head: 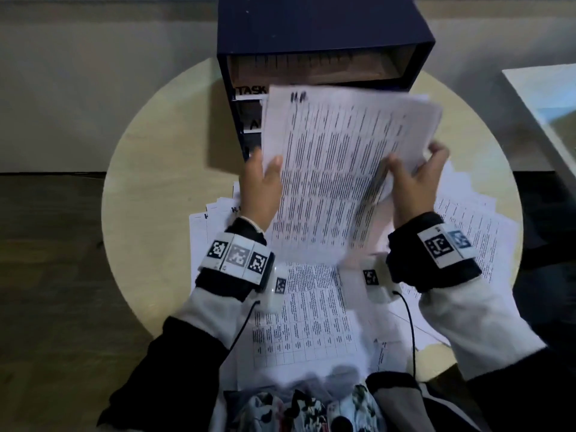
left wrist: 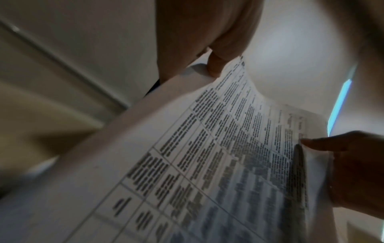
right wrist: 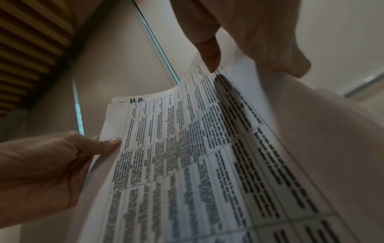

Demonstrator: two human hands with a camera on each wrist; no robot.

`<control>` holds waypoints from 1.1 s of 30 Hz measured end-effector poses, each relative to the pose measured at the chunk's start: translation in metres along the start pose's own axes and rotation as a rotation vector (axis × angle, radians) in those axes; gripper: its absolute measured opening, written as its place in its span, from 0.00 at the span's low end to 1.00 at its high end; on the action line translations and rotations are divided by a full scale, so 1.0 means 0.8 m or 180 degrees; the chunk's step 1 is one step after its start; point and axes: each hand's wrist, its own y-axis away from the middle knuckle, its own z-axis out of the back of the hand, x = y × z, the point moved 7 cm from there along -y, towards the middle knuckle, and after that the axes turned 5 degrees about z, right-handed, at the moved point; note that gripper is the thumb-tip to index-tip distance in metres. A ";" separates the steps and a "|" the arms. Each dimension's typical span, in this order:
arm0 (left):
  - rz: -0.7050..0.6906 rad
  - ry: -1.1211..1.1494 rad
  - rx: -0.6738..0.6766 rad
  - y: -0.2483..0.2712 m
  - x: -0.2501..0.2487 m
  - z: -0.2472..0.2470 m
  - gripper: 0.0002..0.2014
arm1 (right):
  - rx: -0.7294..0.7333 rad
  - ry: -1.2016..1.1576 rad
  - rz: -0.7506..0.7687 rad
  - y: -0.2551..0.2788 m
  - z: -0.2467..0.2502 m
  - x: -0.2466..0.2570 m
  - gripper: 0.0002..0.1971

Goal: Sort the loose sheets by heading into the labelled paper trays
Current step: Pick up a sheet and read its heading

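Both hands (head: 339,185) gripping HR sheets (head: 336,169), tray unit (head: 324,35) labels mostly hidden

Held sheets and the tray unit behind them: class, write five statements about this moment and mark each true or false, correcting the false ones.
1. Both hands grip the held sheets. True: left hand, right hand.
2. The top sheet is headed "HR" by hand. True.
3. The tray unit is red. False: it is dark blue.
4. No paper lies on the round table. False: loose sheets lie under the hands.
5. The visible tray label reads "TASK". True.
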 end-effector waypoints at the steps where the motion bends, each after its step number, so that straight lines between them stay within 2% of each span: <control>1: -0.0318 0.0084 -0.0034 0.004 -0.031 0.005 0.16 | -0.0049 -0.0127 0.0311 -0.003 -0.001 0.027 0.17; 3: -0.0751 0.0243 -0.0085 0.008 -0.074 0.015 0.11 | -0.0055 -0.0395 0.0806 -0.004 -0.005 0.069 0.15; 6: -0.0926 0.0440 -0.0014 0.008 -0.090 0.020 0.15 | 0.0013 -0.0669 0.1122 0.005 -0.013 0.094 0.18; 8: -0.0729 0.0479 0.0004 0.008 -0.074 0.020 0.21 | 0.0061 -0.0626 0.0992 0.012 -0.017 0.085 0.19; 10: -0.0312 0.0543 0.0077 0.008 -0.045 0.016 0.26 | 0.0142 -0.0575 0.0704 0.014 -0.020 0.062 0.19; 13: -0.0077 0.0475 0.0126 0.015 -0.021 0.011 0.22 | 0.0189 -0.0368 0.0566 0.013 -0.018 0.042 0.13; 15: -0.0146 0.0532 0.0030 0.017 -0.024 0.015 0.14 | 0.0099 -0.0250 0.0722 0.009 -0.013 0.044 0.08; 17: -0.0312 0.0466 -0.0045 0.016 -0.032 0.020 0.11 | 0.0018 -0.0124 0.0891 0.003 -0.008 0.050 0.07; 19: -0.0372 0.0274 -0.0040 0.008 -0.034 0.022 0.12 | 0.0013 0.0126 0.0963 -0.002 -0.010 0.050 0.09; 22: -0.0311 0.0292 -0.0024 0.003 -0.023 0.020 0.12 | 0.0061 0.0319 0.0843 -0.003 -0.014 0.036 0.08; 25: -0.0460 0.0461 -0.0227 0.009 -0.026 0.029 0.07 | -0.0076 0.0172 0.1063 0.003 -0.012 0.046 0.11; 29: -0.0748 0.0848 -0.0302 0.008 -0.053 0.042 0.09 | -0.0126 -0.0158 0.1542 0.004 -0.014 0.079 0.09; 31: -0.0786 0.0899 -0.0240 0.001 -0.060 0.042 0.12 | -0.0111 -0.0111 0.1618 0.003 -0.016 0.084 0.07; 33: -0.0636 0.0934 -0.0176 -0.006 -0.050 0.040 0.13 | -0.0114 0.0015 0.1507 0.005 -0.015 0.078 0.09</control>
